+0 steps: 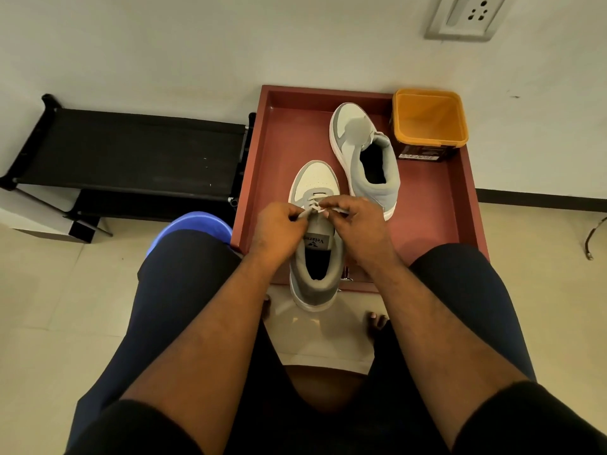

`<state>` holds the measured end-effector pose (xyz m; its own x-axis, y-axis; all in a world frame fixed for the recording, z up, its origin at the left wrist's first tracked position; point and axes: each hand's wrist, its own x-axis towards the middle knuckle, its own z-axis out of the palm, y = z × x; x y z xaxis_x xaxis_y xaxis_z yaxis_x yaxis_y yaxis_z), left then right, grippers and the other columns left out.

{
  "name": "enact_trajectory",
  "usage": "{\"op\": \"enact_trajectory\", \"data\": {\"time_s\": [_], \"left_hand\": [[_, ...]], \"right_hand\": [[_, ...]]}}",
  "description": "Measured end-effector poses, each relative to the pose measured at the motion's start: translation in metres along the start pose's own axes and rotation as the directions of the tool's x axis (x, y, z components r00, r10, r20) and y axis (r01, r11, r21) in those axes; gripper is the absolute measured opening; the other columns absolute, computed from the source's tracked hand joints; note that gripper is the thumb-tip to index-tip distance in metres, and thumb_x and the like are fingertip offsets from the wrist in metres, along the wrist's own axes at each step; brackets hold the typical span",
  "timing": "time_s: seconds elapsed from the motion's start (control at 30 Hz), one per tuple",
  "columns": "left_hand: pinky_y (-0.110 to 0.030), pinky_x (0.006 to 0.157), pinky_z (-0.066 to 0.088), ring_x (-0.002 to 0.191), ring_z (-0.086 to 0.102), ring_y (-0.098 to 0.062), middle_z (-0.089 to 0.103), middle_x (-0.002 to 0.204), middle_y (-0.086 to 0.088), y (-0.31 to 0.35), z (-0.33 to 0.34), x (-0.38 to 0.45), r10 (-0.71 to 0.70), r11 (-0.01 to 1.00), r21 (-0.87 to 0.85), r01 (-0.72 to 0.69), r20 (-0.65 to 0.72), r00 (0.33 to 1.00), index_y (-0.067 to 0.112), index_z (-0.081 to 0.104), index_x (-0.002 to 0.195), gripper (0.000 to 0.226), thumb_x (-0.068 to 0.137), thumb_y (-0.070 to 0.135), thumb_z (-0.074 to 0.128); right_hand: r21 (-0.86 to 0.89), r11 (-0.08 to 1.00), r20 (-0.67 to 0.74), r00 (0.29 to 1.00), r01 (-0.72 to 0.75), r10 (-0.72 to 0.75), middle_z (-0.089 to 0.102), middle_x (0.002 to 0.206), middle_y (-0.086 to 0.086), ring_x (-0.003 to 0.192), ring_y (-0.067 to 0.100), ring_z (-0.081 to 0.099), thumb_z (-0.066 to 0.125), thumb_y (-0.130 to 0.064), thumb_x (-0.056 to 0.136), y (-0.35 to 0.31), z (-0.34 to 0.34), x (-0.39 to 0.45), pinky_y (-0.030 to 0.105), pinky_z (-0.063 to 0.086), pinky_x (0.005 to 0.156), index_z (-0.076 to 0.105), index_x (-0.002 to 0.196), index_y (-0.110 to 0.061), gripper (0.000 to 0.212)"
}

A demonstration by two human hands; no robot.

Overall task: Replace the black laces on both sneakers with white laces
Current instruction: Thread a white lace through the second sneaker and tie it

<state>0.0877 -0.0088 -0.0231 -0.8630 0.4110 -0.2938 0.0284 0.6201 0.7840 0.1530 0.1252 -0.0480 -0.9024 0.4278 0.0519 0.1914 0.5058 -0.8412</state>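
Observation:
A grey and white sneaker (314, 182) stands at the near edge of a red tray (430, 205), toe pointing away from me, heel overhanging the edge. A white lace (316, 207) runs through its lowest eyelets. My left hand (279, 229) pinches the lace's left end over the tongue. My right hand (356, 224) pinches the right end. A second grey and white sneaker (364, 156) rests farther back on the tray with no lace visible. No black laces are in view.
An orange tub (428, 118) sits at the tray's far right corner. A black low rack (131, 152) stands to the left against the wall. A blue stool (193, 221) shows behind my left knee. My knees flank the tray.

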Motion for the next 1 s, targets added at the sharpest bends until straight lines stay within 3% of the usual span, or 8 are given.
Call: {"op": "enact_trajectory", "data": {"time_s": [0.07, 0.17, 0.3, 0.47, 0.67, 0.73, 0.83, 1.0], "left_hand": [[-0.046, 0.075, 0.058, 0.076, 0.067, -0.025, 0.072, 0.084, -0.015, -0.001, -0.004, 0.002, -0.129, 0.973, -0.189, 0.135, 0.041, 0.991, 0.012, 0.074, 0.084, 0.012, 0.088, 0.007, 0.064], [-0.040, 0.076, 0.060, 0.083, 0.069, -0.027, 0.072, 0.090, -0.016, 0.001, -0.007, 0.001, -0.240, 0.897, -0.342, 0.281, 0.157, 0.958, 0.005, 0.072, 0.093, 0.014, 0.087, -0.002, 0.063], [-0.026, 0.068, 0.059, 0.077, 0.068, -0.019, 0.072, 0.084, -0.011, 0.001, -0.007, 0.000, -0.247, 0.858, -0.406, 0.314, 0.211, 0.946, 0.006, 0.072, 0.092, 0.014, 0.085, -0.004, 0.064], [-0.040, 0.083, 0.058, 0.088, 0.071, -0.028, 0.074, 0.088, -0.014, -0.003, -0.007, 0.005, -0.280, 0.814, -0.459, 0.357, 0.229, 0.932, 0.005, 0.074, 0.086, 0.009, 0.084, 0.002, 0.066], [-0.039, 0.082, 0.058, 0.083, 0.069, -0.027, 0.073, 0.096, -0.016, -0.001, -0.003, 0.006, -0.295, 0.807, -0.471, 0.357, 0.202, 0.934, 0.001, 0.072, 0.099, 0.020, 0.093, 0.008, 0.055], [-0.031, 0.070, 0.061, 0.074, 0.069, -0.019, 0.073, 0.095, -0.013, -0.002, 0.000, 0.006, -0.288, 0.825, -0.453, 0.338, 0.177, 0.941, 0.002, 0.072, 0.100, 0.019, 0.095, 0.010, 0.055], [-0.017, 0.052, 0.054, 0.064, 0.065, -0.011, 0.071, 0.086, -0.008, -0.003, 0.005, 0.007, -0.244, 0.857, -0.437, 0.271, 0.119, 0.963, 0.002, 0.072, 0.099, 0.015, 0.094, 0.010, 0.060], [-0.016, 0.053, 0.050, 0.067, 0.063, -0.011, 0.069, 0.080, -0.003, -0.011, 0.015, 0.013, -0.113, 0.950, -0.292, 0.110, 0.005, 0.994, 0.009, 0.071, 0.091, 0.011, 0.093, 0.013, 0.062]], "right_hand": [[-0.012, 0.999, 0.000, 1.000, -0.031, 0.031, 0.072, 0.103, -0.004, 0.101, 0.013, 0.064, 0.070, -0.016, 0.085, 0.003, 0.003, 0.001, 0.035, 0.051, 0.093, 0.074, 0.106, -0.022, 0.022], [-0.083, 0.996, -0.009, 0.999, -0.038, 0.038, 0.072, 0.102, -0.003, 0.100, 0.012, 0.060, 0.068, -0.017, 0.085, 0.004, 0.007, 0.001, 0.033, 0.050, 0.091, 0.073, 0.106, -0.024, 0.022], [-0.130, 0.990, -0.040, 0.998, -0.052, 0.047, 0.071, 0.096, -0.004, 0.097, 0.013, 0.052, 0.065, -0.016, 0.084, 0.000, 0.015, -0.002, 0.031, 0.047, 0.085, 0.073, 0.102, -0.022, 0.020], [-0.132, 0.987, -0.094, 0.992, -0.095, 0.083, 0.071, 0.089, -0.006, 0.095, 0.016, 0.051, 0.068, -0.019, 0.083, 0.003, 0.020, -0.004, 0.039, 0.047, 0.085, 0.074, 0.095, -0.026, 0.015], [-0.248, 0.958, -0.109, 0.987, -0.144, 0.120, 0.070, 0.097, -0.006, 0.102, 0.015, 0.048, 0.063, -0.028, 0.088, 0.004, 0.027, -0.008, 0.029, 0.028, 0.087, 0.072, 0.101, -0.031, 0.016], [-0.228, 0.964, -0.121, 0.986, -0.139, 0.113, 0.070, 0.097, -0.007, 0.101, 0.015, 0.049, 0.063, -0.027, 0.088, 0.003, 0.027, -0.009, 0.032, 0.029, 0.089, 0.071, 0.101, -0.029, 0.015], [-0.266, 0.957, -0.111, 0.990, -0.118, 0.091, 0.066, 0.097, -0.005, 0.102, 0.017, 0.051, 0.065, -0.025, 0.087, 0.000, 0.023, -0.009, 0.031, 0.025, 0.087, 0.066, 0.104, -0.026, 0.017], [-0.347, 0.938, -0.031, 1.000, -0.012, 0.001, 0.062, 0.095, -0.005, 0.103, 0.019, 0.051, 0.064, -0.025, 0.089, -0.003, 0.014, -0.008, 0.030, 0.020, 0.085, 0.062, 0.113, -0.027, 0.024]]}}
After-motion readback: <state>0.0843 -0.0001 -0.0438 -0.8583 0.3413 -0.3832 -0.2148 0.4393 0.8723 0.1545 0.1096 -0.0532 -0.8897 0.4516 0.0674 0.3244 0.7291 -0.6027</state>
